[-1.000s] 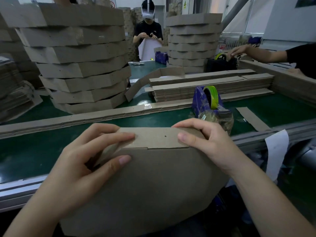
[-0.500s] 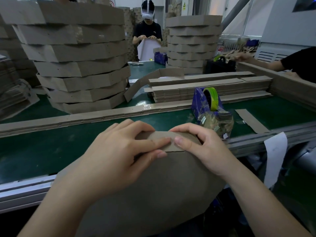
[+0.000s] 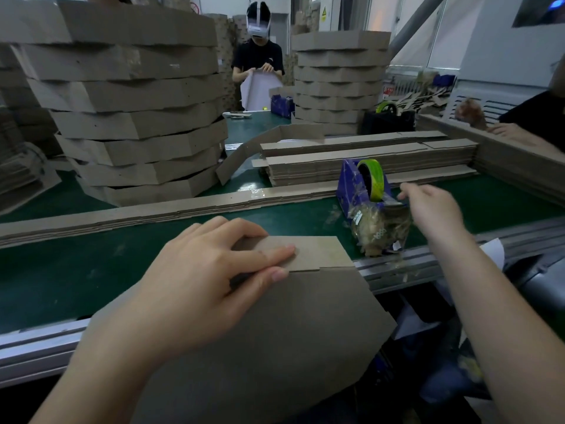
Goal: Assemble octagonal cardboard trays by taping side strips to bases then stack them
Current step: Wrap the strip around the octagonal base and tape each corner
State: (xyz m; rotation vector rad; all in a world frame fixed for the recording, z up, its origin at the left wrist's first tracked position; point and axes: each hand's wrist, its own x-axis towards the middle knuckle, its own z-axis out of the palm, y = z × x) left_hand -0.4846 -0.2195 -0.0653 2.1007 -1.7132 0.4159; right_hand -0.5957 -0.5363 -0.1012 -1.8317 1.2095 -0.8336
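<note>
Right across the room runs the green belt table (image 3: 91, 270), with the blue tape dispenser (image 3: 354, 191) standing near its close edge. Far to the left of the dispenser and further back rises a tall stack of finished trays (image 3: 137, 117), each one slightly turned on the one below. A second, narrower stack (image 3: 339, 81) stands well behind the dispenser. A person in a black shirt (image 3: 258, 56) works on a white sheet just to the left of that stack.

Directly behind the dispenser lies a pile of flat strips (image 3: 367, 160). A long low run of strips (image 3: 153, 212) stretches away from the dispenser's left side across the belt.

In front of the dispenser and to its left, the octagonal base (image 3: 275, 332) is tilted up against the table's metal rail, its lower part hanging off the edge. The side strip (image 3: 315, 252) sits along its top edge.

The left hand (image 3: 198, 276) holds that strip in place. Forefinger and thumb lie close together on the near face at the seam, and the other fingers bend over the strip's upper edge.

The right hand (image 3: 434, 209) is just beside the dispenser on its right, blurred, fingers loosely spread towards the cutter end. Whether they touch any tape, I cannot tell. A green tape roll (image 3: 371, 179) sits on top of the dispenser.
</note>
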